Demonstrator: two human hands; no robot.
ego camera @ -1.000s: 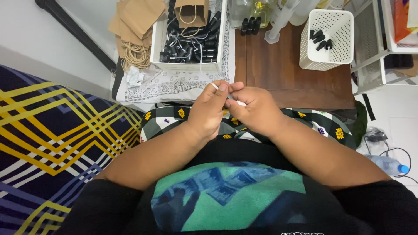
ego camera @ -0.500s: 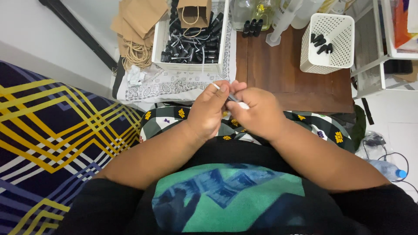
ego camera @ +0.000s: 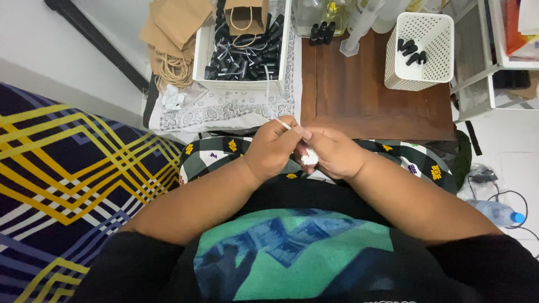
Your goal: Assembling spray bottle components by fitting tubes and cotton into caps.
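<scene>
Thin white tube (ego camera: 282,124) pinched in my left hand (ego camera: 273,150), tilted, tip poking up-left; small white piece (ego camera: 309,159) held in my right hand (ego camera: 335,152), over my lap.

Soft, even indoor light fills the scene, bright on the white floor and pale wall. Shadows are faint. The wooden desk (ego camera: 365,90) shows a mild sheen, no harsh glare. Focus is sharp throughout; straight lines bow slightly toward the frame's edges.
</scene>
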